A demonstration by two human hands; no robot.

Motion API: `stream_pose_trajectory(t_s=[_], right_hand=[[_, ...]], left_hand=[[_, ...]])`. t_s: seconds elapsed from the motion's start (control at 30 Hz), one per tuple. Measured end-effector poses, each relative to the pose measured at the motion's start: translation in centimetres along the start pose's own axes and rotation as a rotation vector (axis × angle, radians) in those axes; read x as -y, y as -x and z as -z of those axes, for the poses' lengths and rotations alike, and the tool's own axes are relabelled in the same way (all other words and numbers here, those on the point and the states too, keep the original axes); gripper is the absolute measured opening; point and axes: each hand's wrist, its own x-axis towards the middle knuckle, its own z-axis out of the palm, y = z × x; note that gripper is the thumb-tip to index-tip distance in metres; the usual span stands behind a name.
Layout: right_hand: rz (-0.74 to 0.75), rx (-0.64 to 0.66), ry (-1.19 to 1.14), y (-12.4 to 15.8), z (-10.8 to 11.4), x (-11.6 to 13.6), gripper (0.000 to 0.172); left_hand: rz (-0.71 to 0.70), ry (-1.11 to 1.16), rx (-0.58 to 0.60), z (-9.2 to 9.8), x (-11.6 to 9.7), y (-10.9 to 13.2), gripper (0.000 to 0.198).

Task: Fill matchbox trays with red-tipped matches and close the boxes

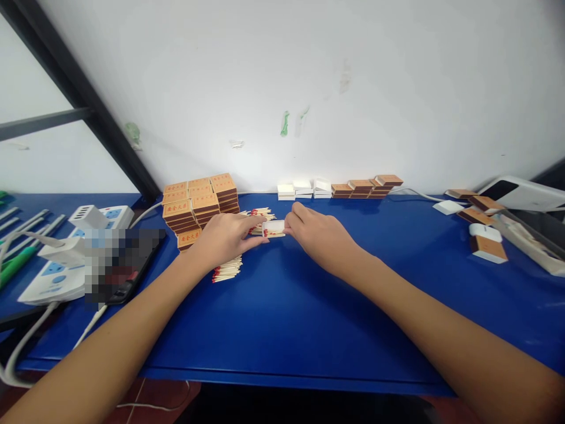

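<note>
A small white matchbox tray (pixel 274 226) with a few red-tipped matches in it is held up above the blue table. My left hand (pixel 226 237) pinches its left end between thumb and fingers. At its right end are the closed fingers of my right hand (pixel 315 232); whether they grip the tray or matches in it is hidden. Loose matches (pixel 227 270) lie in a heap beneath and beside my left hand, partly covered by it. Behind that hand stands a stack of brown matchboxes (pixel 200 200).
White empty trays (pixel 303 189) and a row of brown matchbox covers (pixel 366 186) stand along the wall. More matchboxes (pixel 489 248) lie at the right near a white device (pixel 525 193). A power strip (pixel 57 274), a dark phone (pixel 136 265) and cables occupy the left of the blue table (pixel 282 330).
</note>
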Motion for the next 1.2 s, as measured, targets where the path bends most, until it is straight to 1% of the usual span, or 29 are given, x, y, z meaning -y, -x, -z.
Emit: stream_pose_trajectory(t_s=[0.27, 1.03, 1.2], right_hand=[[0.012, -0.035, -0.003, 0.05, -0.46, -0.21, 0.025], [-0.002, -0.030, -0.016, 0.03, -0.28, -0.24, 0.024], [-0.014, -0.022, -0.031, -0.02, -0.06, -0.14, 0.024]], left_hand=[[-0.002, 0.008, -0.004, -0.01, -0.03, 0.00, 0.042], [-0.002, 0.012, -0.013, -0.06, -0.03, 0.00, 0.043], [0.005, 0.019, 0.002, 0.00, -0.09, -0.02, 0.043]])
